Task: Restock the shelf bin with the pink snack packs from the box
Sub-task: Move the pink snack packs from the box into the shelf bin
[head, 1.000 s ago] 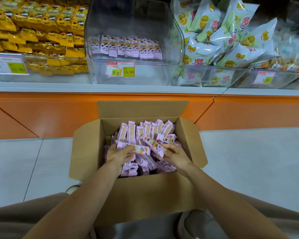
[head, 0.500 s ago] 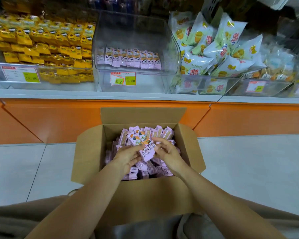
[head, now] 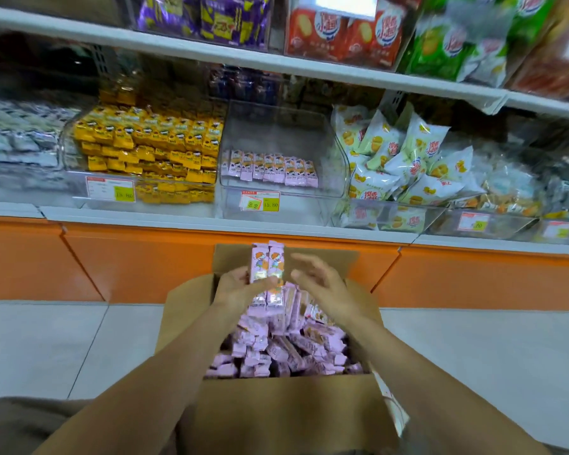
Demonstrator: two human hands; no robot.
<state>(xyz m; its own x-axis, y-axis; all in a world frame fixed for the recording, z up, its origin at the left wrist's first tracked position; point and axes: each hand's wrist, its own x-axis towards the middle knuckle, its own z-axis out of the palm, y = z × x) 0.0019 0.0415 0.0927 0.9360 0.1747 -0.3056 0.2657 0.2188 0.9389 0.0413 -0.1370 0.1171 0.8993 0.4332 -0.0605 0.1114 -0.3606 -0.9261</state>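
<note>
Over the far edge of the box (head: 276,418), the left grip (head: 239,287) is clamped on two pink packs (head: 267,267), held upright side by side. Loose packs (head: 283,353) fill the box beneath. Beyond and above the box, the clear bin (head: 326,149) holds a single row (head: 270,167) of matching packs along its front. Just right of the held pair, the right grip (head: 322,285) is apart, fingers spread, holding nothing. Best to square the pair with it, then stand them behind that row, faces forward, without toppling it.
</note>
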